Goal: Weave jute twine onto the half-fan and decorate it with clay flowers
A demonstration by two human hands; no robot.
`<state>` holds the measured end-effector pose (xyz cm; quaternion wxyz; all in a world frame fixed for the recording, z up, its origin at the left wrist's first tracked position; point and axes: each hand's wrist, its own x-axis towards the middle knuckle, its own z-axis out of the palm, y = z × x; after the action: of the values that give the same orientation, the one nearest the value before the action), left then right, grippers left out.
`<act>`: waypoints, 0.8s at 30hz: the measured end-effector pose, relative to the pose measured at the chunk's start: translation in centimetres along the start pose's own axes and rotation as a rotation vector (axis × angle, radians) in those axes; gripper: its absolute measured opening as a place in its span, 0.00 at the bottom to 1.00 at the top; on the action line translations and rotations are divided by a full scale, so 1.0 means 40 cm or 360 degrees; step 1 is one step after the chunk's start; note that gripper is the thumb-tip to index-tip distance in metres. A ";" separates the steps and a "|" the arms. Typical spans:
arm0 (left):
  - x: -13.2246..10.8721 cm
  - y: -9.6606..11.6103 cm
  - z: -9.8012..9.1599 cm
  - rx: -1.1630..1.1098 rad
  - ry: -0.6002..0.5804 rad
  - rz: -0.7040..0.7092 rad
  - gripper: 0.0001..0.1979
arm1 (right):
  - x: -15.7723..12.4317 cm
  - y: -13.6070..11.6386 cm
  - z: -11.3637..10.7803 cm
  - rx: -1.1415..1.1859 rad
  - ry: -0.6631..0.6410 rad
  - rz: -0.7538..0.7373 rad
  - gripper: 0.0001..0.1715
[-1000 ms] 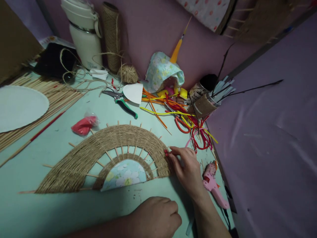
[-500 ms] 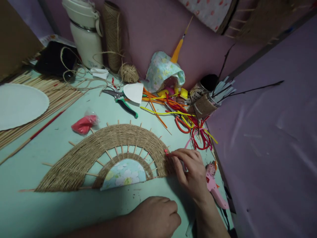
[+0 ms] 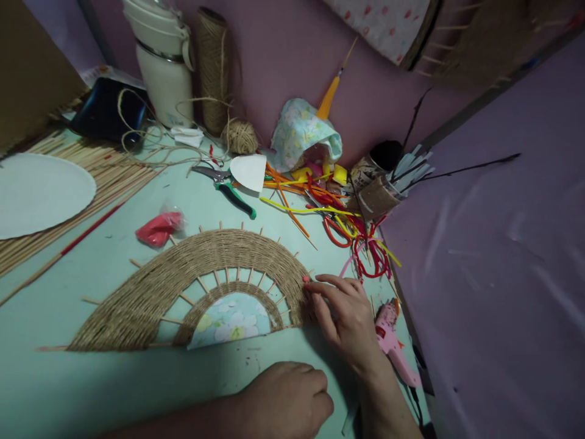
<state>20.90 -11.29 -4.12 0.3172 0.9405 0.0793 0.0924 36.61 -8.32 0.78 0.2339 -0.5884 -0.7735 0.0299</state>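
A half-round fan of woven twine (image 3: 237, 247) over thin sticks lies on the table, with a floral fabric half-circle (image 3: 233, 320) at its centre. My right hand (image 3: 350, 314) reaches over the fan's right end, its fingertips drawn together on a small lump of red clay (image 3: 306, 279) at the weave. My left hand (image 3: 287, 396) rests curled on the table below the fan, back upward; whatever its fingers may hold is hidden. A plastic bag of red clay (image 3: 159, 229) sits above the fan's left half.
Pruning shears (image 3: 228, 189), red-handled scissors (image 3: 336, 231) and coloured pipe cleaners (image 3: 375, 256) lie behind the fan. A pink glue gun (image 3: 395, 347) stands right of my right hand. Sticks (image 3: 116, 164), a white plate (image 3: 46, 195) and a twine ball (image 3: 240, 135) are farther off.
My right hand's fingers have shifted slightly at the red lump, and the thumb lies a little farther left. My left hand stays in place; the whole view has moved a little.
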 end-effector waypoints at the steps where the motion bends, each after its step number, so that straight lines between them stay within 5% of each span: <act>1: 0.001 0.001 -0.002 -0.0002 -0.0013 -0.0001 0.06 | 0.000 0.000 0.001 0.0002 -0.0008 0.0001 0.10; 17: -0.005 0.005 -0.023 -0.0028 0.0015 -0.0032 0.06 | -0.017 0.004 -0.005 0.0189 0.0372 0.0119 0.13; 21: -0.005 -0.001 -0.011 0.0038 0.0086 0.0077 0.05 | -0.023 0.007 -0.003 0.0189 0.0385 0.0065 0.12; 24: -0.004 0.004 -0.043 0.0094 0.0122 0.0182 0.06 | -0.030 0.011 -0.001 0.0167 0.0402 0.0022 0.12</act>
<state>20.37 -10.42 -2.69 0.2804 0.9482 0.0403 0.1439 37.25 -9.28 0.31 0.3597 -0.5796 -0.7312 -0.0024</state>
